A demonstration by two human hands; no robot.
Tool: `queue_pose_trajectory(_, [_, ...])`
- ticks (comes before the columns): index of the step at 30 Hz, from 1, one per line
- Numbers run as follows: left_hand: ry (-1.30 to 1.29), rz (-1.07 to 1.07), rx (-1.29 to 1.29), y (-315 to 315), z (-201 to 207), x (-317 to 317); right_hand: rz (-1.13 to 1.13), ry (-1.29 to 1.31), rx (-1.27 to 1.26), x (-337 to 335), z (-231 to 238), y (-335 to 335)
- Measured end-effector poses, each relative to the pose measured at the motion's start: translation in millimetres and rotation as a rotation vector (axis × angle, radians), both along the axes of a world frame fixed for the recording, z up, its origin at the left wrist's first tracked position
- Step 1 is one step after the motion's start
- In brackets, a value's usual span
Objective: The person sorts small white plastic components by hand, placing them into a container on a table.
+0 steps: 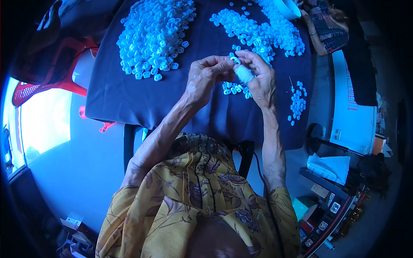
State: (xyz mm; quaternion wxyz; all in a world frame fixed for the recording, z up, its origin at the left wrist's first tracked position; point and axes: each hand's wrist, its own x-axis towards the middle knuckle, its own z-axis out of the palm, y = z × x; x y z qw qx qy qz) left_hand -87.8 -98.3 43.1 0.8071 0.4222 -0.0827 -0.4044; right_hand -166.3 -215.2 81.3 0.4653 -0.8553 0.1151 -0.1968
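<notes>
My left hand [203, 77] has its thumb and forefinger pinched on a small white oval plastic piece [235, 59] with dark holes. My right hand [263, 81] meets it there, fingers curled round the same piece from the other side. A white wrapping [244, 74] covers my right thumb. Just below the fingers, a little group of loose white pieces [234, 89] lies on the dark tablecloth [172, 101], partly hidden by my right hand.
A big heap of white pieces [150, 36] covers the table's far left; another heap [258, 34] spreads far right. A small cluster [297, 103] lies at the right edge. Another person's arm [317, 41] is beside a white bowl [287, 8]. A red chair [60, 69] stands left.
</notes>
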Motion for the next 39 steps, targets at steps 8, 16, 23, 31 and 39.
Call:
queue_pose_trajectory(8, [0.186,-0.039,-0.084,0.5,-4.9,0.8,0.041,-0.045,-0.565,1.4,-5.3,-2.2])
queue_pose_trajectory(16, [0.143,-0.109,-0.008,-4.4,-9.1,8.7,0.055,0.017,-0.676,-2.0,-4.1,-2.6])
queue_pose_trajectory(23, [0.116,-0.060,0.004,-7.8,-16.3,5.0,0.024,-0.069,-0.707,0.6,-16.4,-2.3])
queue_pose_trajectory(31, [0.090,-0.085,0.015,-6.7,-13.0,-1.2,0.037,0.050,-0.695,-6.2,-7.0,-1.9])
queue_pose_trajectory(39, [0.172,-0.106,-0.022,-12.7,-18.4,0.4,0.080,0.036,-0.816,-7.3,-0.3,-5.7])
